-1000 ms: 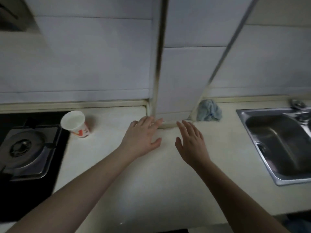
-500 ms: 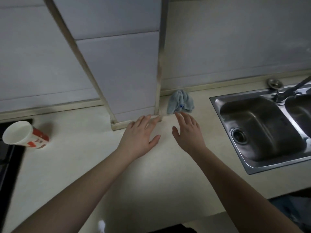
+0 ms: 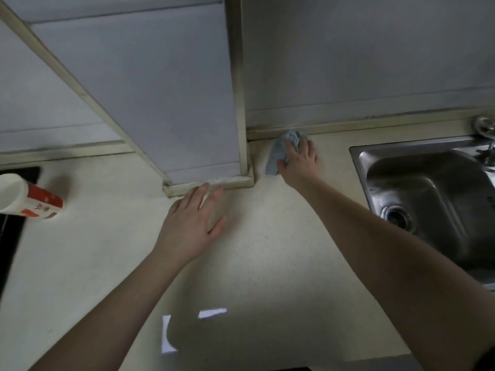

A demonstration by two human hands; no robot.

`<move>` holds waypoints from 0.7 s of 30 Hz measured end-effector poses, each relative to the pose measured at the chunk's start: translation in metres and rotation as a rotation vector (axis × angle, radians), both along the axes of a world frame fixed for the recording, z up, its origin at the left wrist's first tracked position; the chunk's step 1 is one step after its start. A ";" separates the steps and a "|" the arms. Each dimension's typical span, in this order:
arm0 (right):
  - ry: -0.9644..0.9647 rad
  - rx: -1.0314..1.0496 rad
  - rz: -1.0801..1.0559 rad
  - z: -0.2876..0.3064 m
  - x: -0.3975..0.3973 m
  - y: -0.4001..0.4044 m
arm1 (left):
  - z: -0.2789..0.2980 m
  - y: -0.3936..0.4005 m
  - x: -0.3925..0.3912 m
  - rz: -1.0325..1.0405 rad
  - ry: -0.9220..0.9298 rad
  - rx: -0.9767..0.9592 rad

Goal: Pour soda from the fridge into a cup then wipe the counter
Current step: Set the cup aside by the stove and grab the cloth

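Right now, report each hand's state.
Left hand: open, flat over the cream counter.
Right hand: on the crumpled blue-grey cloth; grip cannot be told.

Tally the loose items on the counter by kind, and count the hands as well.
Paper cup: 1
Blue cloth: 1
Hands: 2, the left hand flat on the counter, the right hand on the cloth
Total: 4

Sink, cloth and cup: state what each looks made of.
Sink: likely stainless steel, brushed grey with soft reflections. Cloth: soft blue-grey fabric, crumpled under the right hand. Cup: probably paper, matte white inside, red print outside.
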State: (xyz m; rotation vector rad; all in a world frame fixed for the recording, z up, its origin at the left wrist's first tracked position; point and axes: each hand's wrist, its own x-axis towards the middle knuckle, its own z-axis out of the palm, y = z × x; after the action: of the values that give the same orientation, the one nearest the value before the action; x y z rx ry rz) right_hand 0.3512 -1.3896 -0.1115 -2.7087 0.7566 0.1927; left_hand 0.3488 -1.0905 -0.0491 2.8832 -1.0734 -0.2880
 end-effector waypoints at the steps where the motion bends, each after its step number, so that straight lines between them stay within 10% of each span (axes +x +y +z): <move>1: 0.026 -0.004 0.017 -0.006 0.005 -0.003 | 0.000 0.003 -0.001 0.012 -0.002 0.004; 21: -0.060 -0.070 0.101 -0.043 -0.112 0.034 | -0.001 0.063 -0.013 0.150 0.109 -0.083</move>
State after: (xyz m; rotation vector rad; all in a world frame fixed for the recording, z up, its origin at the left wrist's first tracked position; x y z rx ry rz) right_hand 0.2395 -1.3552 -0.1550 -2.8078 0.6214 0.1092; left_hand 0.3357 -1.0271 -0.0499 2.8182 -0.8263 -0.3782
